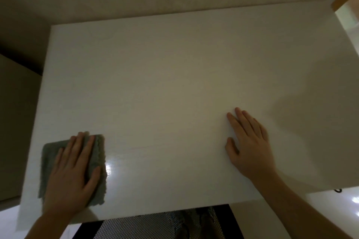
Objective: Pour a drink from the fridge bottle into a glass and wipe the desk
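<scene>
Cloth (pixel 72 169), grey and folded, lies flat under the left hand (pixel 72 176), fingers spread pressing it onto the white desk (pixel 165 87), while the right hand (pixel 250 145) rests open and empty, well apart to its right

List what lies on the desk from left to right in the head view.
Grey cloth with the left hand pressed flat on it → bright glare spot on the white desk → right hand resting flat on the bare desk.
</scene>
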